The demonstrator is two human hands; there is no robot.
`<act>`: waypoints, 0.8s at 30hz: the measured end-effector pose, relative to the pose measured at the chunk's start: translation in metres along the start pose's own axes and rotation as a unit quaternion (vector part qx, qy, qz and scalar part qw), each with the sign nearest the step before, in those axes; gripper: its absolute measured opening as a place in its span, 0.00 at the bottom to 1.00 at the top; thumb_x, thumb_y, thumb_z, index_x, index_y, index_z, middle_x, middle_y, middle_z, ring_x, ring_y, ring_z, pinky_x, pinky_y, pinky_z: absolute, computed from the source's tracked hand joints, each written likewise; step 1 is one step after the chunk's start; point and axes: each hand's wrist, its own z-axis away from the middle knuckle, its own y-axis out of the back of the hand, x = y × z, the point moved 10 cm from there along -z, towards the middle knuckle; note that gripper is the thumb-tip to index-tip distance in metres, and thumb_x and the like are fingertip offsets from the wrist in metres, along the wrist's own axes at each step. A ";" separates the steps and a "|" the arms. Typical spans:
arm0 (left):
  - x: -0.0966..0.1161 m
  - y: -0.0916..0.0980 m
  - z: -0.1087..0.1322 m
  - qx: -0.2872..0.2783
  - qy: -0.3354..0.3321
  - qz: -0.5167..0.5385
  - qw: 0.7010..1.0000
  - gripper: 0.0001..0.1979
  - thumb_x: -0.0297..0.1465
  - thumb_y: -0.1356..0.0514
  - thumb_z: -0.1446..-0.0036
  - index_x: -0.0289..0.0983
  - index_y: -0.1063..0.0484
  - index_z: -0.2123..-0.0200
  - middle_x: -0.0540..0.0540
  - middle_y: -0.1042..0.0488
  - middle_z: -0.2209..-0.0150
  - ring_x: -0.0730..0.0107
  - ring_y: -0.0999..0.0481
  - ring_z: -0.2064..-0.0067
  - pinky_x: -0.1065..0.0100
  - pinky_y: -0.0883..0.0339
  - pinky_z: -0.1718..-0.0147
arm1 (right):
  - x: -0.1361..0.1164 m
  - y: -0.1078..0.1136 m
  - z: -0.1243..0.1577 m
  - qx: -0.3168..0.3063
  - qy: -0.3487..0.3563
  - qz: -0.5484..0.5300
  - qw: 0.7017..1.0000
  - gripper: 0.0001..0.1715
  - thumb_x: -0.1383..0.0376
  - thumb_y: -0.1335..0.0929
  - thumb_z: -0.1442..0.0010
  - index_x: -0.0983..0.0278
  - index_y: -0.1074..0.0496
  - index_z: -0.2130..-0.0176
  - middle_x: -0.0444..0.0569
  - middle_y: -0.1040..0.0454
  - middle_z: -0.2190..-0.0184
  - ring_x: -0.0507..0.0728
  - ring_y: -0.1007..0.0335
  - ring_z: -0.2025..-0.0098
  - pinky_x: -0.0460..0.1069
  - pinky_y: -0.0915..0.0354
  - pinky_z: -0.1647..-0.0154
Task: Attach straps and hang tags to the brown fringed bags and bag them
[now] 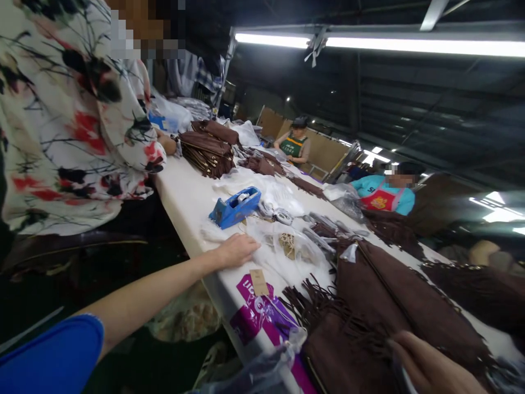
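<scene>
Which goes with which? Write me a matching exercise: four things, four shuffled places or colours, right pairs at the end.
Things
1. Tape dispenser
2. Left hand
3. Card tag
4. Right hand

Places or colours
A. Against purple plastic
B. Low on the picture's right, by brown fabric
C. Blue
D. Outstretched at clear plastic

Right pairs: 1-C; 2-D; 3-A; 4-B
</scene>
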 end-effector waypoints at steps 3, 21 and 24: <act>-0.008 -0.003 -0.004 0.023 0.020 -0.005 1.000 0.14 0.29 0.40 0.40 0.39 0.31 0.50 0.43 0.27 0.51 0.60 0.29 0.51 0.62 0.37 0.52 | -0.063 -0.042 -0.017 -0.107 0.049 -0.080 0.990 0.16 0.53 0.39 0.39 0.55 0.26 0.67 0.47 0.20 0.67 0.60 0.24 0.64 0.50 0.31 0.63; -0.017 0.005 0.001 0.058 0.021 0.120 0.991 0.12 0.28 0.42 0.38 0.37 0.26 0.52 0.43 0.24 0.56 0.62 0.28 0.53 0.65 0.37 0.51 | -0.170 -0.105 -0.119 0.001 0.133 -0.111 0.985 0.22 0.62 0.44 0.35 0.67 0.28 0.52 0.54 0.21 0.63 0.58 0.24 0.64 0.49 0.32 0.63; -0.017 0.006 0.002 0.058 0.024 0.116 0.991 0.12 0.28 0.41 0.39 0.36 0.26 0.52 0.43 0.24 0.57 0.62 0.28 0.54 0.65 0.37 0.52 | -0.181 -0.117 -0.125 -0.031 0.157 -0.078 0.984 0.19 0.65 0.42 0.37 0.64 0.25 0.56 0.50 0.21 0.68 0.56 0.24 0.68 0.47 0.33 0.66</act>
